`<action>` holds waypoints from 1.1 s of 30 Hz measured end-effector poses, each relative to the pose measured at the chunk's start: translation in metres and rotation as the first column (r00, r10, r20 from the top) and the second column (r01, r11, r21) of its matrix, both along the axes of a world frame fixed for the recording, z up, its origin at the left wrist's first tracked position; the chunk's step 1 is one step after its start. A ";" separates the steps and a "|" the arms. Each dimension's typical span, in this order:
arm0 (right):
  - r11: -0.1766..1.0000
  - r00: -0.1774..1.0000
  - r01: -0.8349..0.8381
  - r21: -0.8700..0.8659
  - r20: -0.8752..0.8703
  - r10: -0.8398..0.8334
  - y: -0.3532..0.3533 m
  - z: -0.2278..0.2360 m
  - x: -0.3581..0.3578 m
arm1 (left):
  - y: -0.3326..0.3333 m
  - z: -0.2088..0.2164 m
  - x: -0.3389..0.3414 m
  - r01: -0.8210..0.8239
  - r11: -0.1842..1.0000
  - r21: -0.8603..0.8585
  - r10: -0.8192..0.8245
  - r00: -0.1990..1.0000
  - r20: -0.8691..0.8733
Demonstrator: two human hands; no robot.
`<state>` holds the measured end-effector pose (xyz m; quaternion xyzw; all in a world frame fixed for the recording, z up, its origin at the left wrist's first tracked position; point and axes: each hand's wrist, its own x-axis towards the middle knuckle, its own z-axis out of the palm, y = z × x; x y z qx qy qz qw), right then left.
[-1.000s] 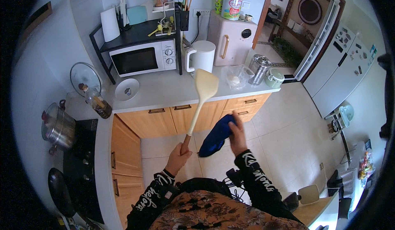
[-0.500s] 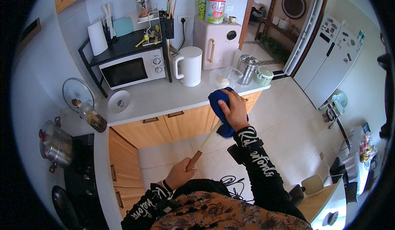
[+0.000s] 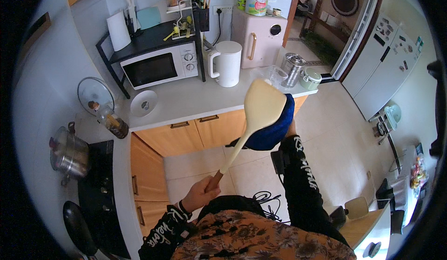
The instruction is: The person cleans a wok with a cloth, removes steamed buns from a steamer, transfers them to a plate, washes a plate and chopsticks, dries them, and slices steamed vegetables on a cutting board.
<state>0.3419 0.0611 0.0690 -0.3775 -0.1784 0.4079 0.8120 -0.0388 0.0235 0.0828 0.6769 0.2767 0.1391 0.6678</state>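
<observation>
My left hand point(image 3: 199, 195) is closed round the brown wooden handle end of a cream spatula point(image 3: 264, 105). The spatula slants up and to the right, its broad flat head at the top. Behind that head lies a dark blue cloth point(image 3: 274, 132), pressed close to or touching it. Most of my right hand point(image 3: 292, 128) is hidden by the cloth it holds; only a strip near the wrist shows. Both hands are in front of the counter, over the floor.
On the counter point(image 3: 186, 97) stand a white kettle point(image 3: 228, 64), a microwave point(image 3: 151, 70), a bowl point(image 3: 144, 104), a glass bottle point(image 3: 113, 121) and a steel canister point(image 3: 293, 69). A steel pot point(image 3: 70, 153) and a black pan point(image 3: 79, 227) are at the left by the hob point(image 3: 100, 185).
The cloth has come off the front of the spatula and opened out behind its head, which now shows fully. My right hand has moved right and behind the cloth. The view has shifted slightly.
</observation>
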 end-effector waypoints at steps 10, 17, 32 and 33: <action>0.973 0.949 -0.230 0.014 -0.217 0.228 0.002 0.068 -0.143 | 0.008 -0.023 0.045 -0.002 0.906 -0.423 0.080 0.983 0.167; 0.968 0.969 -0.184 -0.170 0.135 0.208 -0.006 0.045 -0.195 | 0.004 -0.015 0.038 -0.039 0.811 -0.583 0.208 0.952 0.226; 0.991 0.977 -0.109 0.081 0.190 0.092 -0.018 0.055 -0.144 | 0.014 0.013 -0.002 0.277 0.580 -0.766 0.411 0.712 0.569; 0.996 0.947 -0.091 0.021 0.312 0.080 -0.012 0.060 -0.137 | 0.007 0.015 0.001 0.286 0.571 -0.770 0.400 0.722 0.565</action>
